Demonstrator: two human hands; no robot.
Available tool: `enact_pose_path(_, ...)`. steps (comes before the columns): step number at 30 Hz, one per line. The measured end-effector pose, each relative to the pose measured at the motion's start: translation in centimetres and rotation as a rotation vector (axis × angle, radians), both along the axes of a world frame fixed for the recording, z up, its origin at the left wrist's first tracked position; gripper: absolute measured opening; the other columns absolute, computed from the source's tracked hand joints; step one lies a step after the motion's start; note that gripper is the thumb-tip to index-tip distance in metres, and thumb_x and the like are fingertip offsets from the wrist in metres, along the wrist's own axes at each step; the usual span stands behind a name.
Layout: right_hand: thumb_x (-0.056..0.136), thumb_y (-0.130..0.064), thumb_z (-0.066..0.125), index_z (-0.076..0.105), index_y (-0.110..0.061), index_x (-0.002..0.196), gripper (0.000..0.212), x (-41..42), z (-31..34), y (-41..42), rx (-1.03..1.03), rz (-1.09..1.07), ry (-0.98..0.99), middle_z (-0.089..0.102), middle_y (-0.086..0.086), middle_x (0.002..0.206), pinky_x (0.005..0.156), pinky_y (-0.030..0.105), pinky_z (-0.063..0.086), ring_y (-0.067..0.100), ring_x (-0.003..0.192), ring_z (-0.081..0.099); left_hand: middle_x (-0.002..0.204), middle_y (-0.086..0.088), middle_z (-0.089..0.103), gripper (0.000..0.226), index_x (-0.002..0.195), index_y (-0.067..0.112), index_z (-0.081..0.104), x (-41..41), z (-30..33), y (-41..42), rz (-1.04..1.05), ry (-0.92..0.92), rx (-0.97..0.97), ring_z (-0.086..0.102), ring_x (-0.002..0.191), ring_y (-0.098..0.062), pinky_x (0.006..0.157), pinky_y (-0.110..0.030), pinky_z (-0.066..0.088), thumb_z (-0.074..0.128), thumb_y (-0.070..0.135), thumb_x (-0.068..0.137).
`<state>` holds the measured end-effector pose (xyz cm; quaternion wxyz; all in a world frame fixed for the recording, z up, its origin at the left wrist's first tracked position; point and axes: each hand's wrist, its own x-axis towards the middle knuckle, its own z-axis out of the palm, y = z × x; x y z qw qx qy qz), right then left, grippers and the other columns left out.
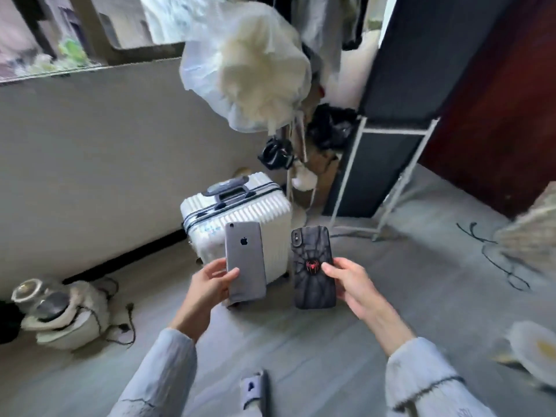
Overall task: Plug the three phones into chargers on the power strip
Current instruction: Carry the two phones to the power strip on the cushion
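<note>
My left hand (210,284) grips a grey phone (245,260) by its lower half, back side facing me and held upright. My right hand (349,281) holds a second phone in a black spider-web case (313,266), also upright with its back toward me, the thumb lying across the red spider emblem. Both phones hang in the air in front of a white suitcase. At the bottom edge a third phone-like object in a pale lilac case (255,389) pokes up near my body; what holds it is hidden. No power strip or charger is in view.
A white ribbed suitcase (210,212) stands on the grey floor by the wall. A white appliance with a cord (60,314) lies at the left. A dark standing panel on a white frame (382,164) and loose black cables (496,254) are at the right. Bagged fluffy stuff (249,64) hangs above.
</note>
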<state>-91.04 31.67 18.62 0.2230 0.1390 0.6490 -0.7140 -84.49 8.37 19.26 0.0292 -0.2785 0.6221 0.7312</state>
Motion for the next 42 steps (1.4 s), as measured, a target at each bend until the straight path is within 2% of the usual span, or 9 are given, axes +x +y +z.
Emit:
enact_pose_path(3,0.089,-0.001,0.051,0.057,-0.005,0.1,0.014,-4.7,-0.5,5.2,-0.001,-0.169,0.016,0.061,0.007,0.082,0.058,0.021,0.044,0.017,0.07,0.055,0.084,-0.003,0.068,0.016,0.095,0.015,0.062,-8.1,0.1,4.2,-0.172,0.007,0.006,0.067,0.063,-0.009,0.053,-0.018,0.055,0.057,0.004,0.086)
enact_pose_path(5,0.089,-0.001,0.05,0.059,-0.008,0.09,0.011,-8.2,-0.5,8.4,0.003,-0.263,0.029,0.061,0.007,0.08,0.058,0.022,0.043,0.017,0.069,0.056,0.089,-0.004,0.068,0.016,0.091,0.02,0.062,-13.7,0.2,7.0,-0.279,0.013,0.002,0.066,0.074,-0.013,0.063,-0.023,0.055,0.058,0.006,0.086)
enact_pose_path(11,0.087,-0.007,0.055,0.059,0.001,0.107,0.022,-16.8,0.1,17.8,0.033,-0.508,0.031,0.061,0.015,0.096,0.066,0.028,0.043,0.024,0.08,0.058,0.099,-0.013,0.068,0.023,0.106,0.008,0.064,-29.4,0.3,16.2,-0.559,0.034,-0.001,0.063,0.084,-0.023,0.077,-0.034,0.051,0.059,0.005,0.085)
enact_pose_path(16,0.087,-0.007,0.056,0.062,-0.009,0.091,0.008,-20.4,0.2,25.7,0.049,-0.692,0.004,0.063,0.011,0.087,0.065,0.028,0.043,0.02,0.071,0.058,0.097,-0.011,0.068,0.025,0.107,0.008,0.065,-38.2,-0.6,26.4,-0.755,0.011,0.028,0.063,0.084,-0.024,0.083,-0.038,0.05,0.061,0.005,0.083)
enact_pose_path(19,0.086,-0.007,0.057,0.063,-0.01,0.092,0.009,-22.2,-0.3,31.2,0.059,-0.805,-0.006,0.064,0.008,0.085,0.065,0.028,0.044,0.019,0.071,0.058,0.089,-0.006,0.069,0.019,0.095,0.018,0.069,-42.1,-1.5,33.2,-0.88,-0.01,0.031,0.063,0.073,-0.018,0.064,-0.023,0.051,0.061,0.007,0.082)
enact_pose_path(26,0.085,-0.007,0.058,0.063,-0.015,0.082,0.009,-27.9,-1.7,46.7,0.076,-0.946,-0.036,0.066,0.002,0.077,0.058,0.022,0.046,0.015,0.064,0.06,0.088,-0.008,0.068,0.016,0.091,0.014,0.07,-50.7,-3.5,50.5,-0.975,-0.081,0.052,0.064,0.076,-0.021,0.073,-0.028,0.051,0.063,0.004,0.08)
enact_pose_path(29,0.084,-0.007,0.06,0.064,-0.015,0.079,0.01,-30.1,-1.2,53.8,0.072,-1.0,-0.049,0.069,-0.003,0.068,0.052,0.018,0.048,0.009,0.055,0.062,0.086,-0.009,0.068,0.014,0.088,0.013,0.068,-53.9,-3.4,58.3,-0.981,-0.117,0.081,0.064,0.073,-0.02,0.063,-0.023,0.055,0.061,0.003,0.08)
enact_pose_path(34,0.084,-0.007,0.06,0.063,-0.015,0.085,0.008,-34.0,-0.8,64.0,0.045,-1.056,-0.083,0.066,0.004,0.08,0.06,0.026,0.048,0.017,0.067,0.06,0.084,-0.005,0.07,0.019,0.094,0.013,0.068,-58.8,-3.0,69.5,-1.077,-0.122,0.07,0.066,0.071,-0.018,0.066,-0.022,0.055,0.059,0.001,0.082)
enact_pose_path(42,0.082,-0.006,0.062,0.064,-0.011,0.091,0.01,-42.6,-3.3,78.5,0.027,-1.152,-0.101,0.066,0.006,0.077,0.06,0.025,0.047,0.02,0.066,0.061,0.084,-0.007,0.067,0.024,0.104,0.011,0.064,-68.6,-4.1,86.0,-1.175,-0.11,0.049,0.067,0.056,-0.006,0.051,-0.013,0.052,0.056,0.001,0.084)
